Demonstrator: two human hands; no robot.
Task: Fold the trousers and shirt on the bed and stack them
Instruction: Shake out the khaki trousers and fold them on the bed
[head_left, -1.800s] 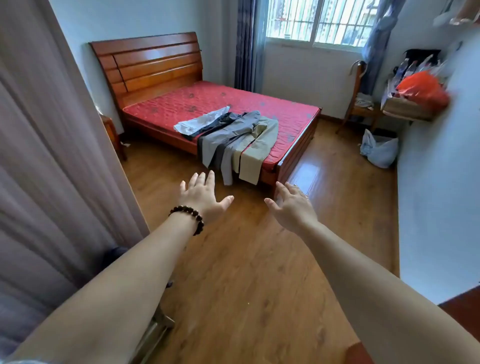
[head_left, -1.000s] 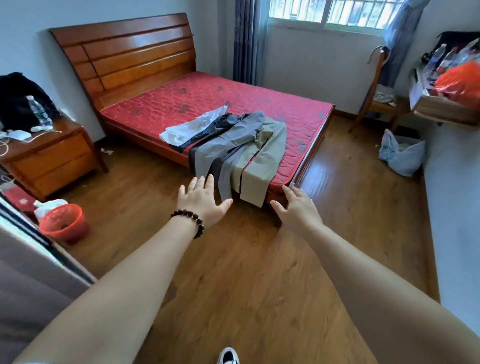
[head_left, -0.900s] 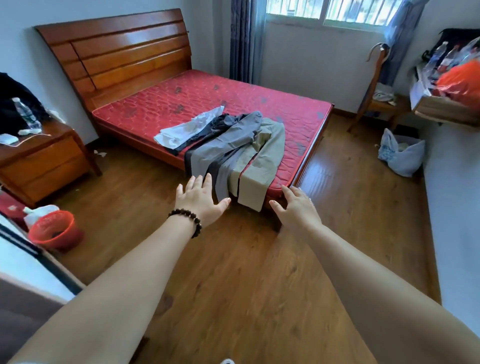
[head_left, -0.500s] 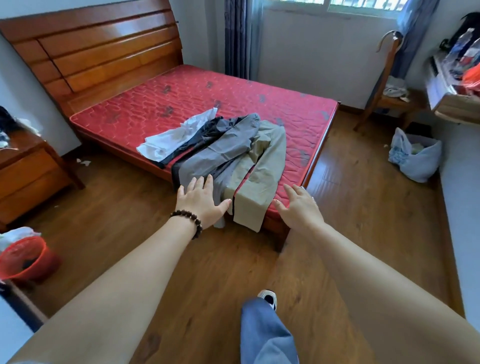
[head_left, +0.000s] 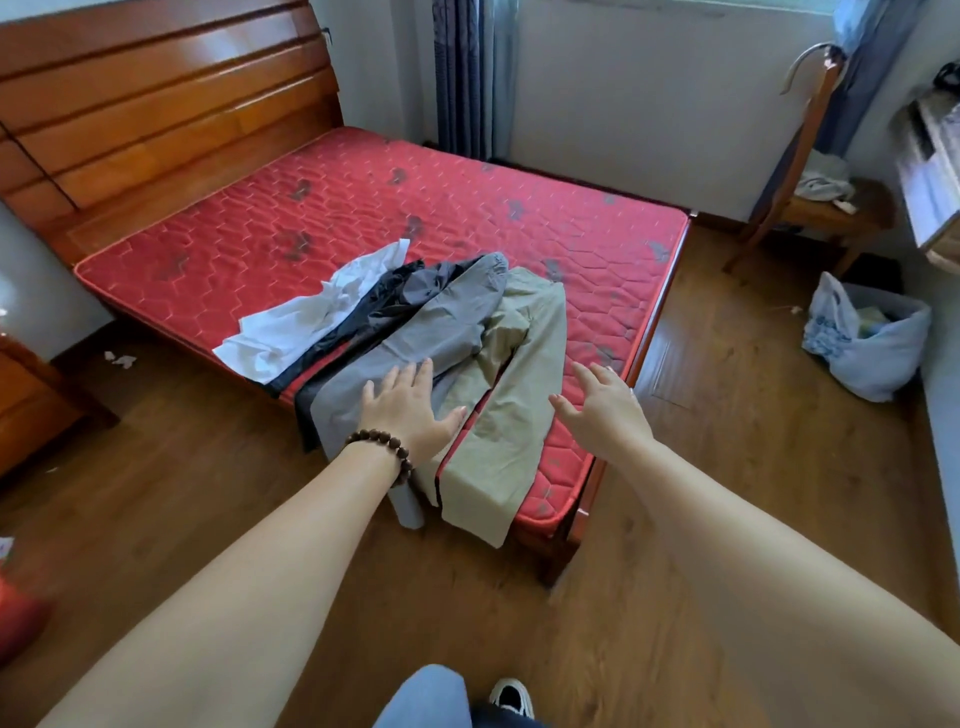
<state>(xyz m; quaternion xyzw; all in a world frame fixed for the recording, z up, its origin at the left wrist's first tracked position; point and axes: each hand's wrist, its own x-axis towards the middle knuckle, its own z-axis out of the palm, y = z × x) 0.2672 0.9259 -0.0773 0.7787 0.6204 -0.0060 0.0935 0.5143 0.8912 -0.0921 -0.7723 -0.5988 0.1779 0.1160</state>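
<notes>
I am reaching my left hand (head_left: 408, 413) and right hand (head_left: 605, 410), fingers spread and holding nothing, over grey trousers (head_left: 415, 338), khaki trousers (head_left: 511, 395) and white shirt (head_left: 306, 322) lying unfolded on the red mattress (head_left: 363, 208).

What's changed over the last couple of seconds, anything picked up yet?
The person has walked up to the bed; the left hand and right hand now reach over the trousers, open, holding nothing. The clothes lie unfolded as before.
</notes>
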